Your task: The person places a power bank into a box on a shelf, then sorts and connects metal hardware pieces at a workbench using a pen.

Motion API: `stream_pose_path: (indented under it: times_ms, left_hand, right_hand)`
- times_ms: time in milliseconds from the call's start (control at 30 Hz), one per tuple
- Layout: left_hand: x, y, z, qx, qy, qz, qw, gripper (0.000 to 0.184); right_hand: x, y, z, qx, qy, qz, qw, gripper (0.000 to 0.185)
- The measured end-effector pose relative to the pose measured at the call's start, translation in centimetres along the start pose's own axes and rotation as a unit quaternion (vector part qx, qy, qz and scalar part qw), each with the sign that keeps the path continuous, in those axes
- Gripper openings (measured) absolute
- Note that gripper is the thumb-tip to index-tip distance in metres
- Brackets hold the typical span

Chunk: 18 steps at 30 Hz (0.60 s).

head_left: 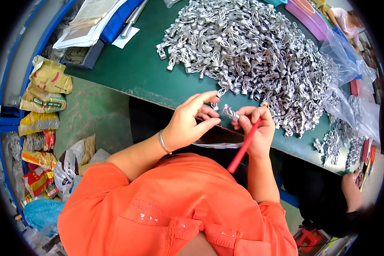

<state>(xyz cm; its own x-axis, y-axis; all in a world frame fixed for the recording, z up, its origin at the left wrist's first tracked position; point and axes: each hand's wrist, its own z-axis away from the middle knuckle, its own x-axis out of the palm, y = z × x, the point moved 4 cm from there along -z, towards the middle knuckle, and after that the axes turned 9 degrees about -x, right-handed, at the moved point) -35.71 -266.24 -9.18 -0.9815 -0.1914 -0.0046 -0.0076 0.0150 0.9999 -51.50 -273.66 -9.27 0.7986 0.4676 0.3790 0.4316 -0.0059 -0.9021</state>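
My right hand (259, 130) pinches a small silver metal loop fitting (230, 113) between thumb and fingertips, slightly blurred. The same hand also holds a slim red-handled tool (244, 147), slanting down toward my body; its tip is mostly hidden by the fingers. To the left of that fitting, my left hand (192, 116) has bent fingers, with the thumb apart from them. Close to its fingertips is another silver fitting (215, 106); whether they touch it I cannot tell. A large pile of similar fittings (247, 51) covers much of the green table (128, 70) beyond my hands.
Papers (87, 23) and a blue bin (119, 19) stand at the table's far left. Clear plastic bags (341, 59) and a pink basin (309, 19) are at the right and back. Sacks (45, 100) line the left side. Another person's arm (352, 192) shows at right.
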Motion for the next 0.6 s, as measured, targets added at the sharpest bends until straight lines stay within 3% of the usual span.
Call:
stream_pose_path:
  times_ms: [67,167,200,500,600]
  left_hand:
    - [0.2,-0.7,-0.2,-0.062,-0.060,0.147,0.985,0.036]
    - [-0.2,0.0,-0.2,-0.021,-0.082,0.066,0.994,0.028]
    - [-0.2,-0.2,-0.2,-0.023,-0.065,0.102,0.992,0.019]
    - [0.1,0.7,0.3,0.034,-0.026,0.122,0.992,0.020]
    - [0.1,1.3,0.4,0.059,-0.041,0.115,0.991,0.019]
  right_hand:
    - [0.1,0.0,0.3,0.017,-0.018,-0.051,0.998,0.025]
    - [0.0,0.0,0.7,0.029,-0.010,-0.060,0.998,0.024]
    - [0.0,0.0,0.8,0.035,-0.002,-0.061,0.998,0.023]
    - [0.0,0.6,1.5,0.039,0.000,-0.065,0.997,0.024]
    - [-0.1,0.3,1.8,-0.061,-0.026,0.004,0.998,0.029]
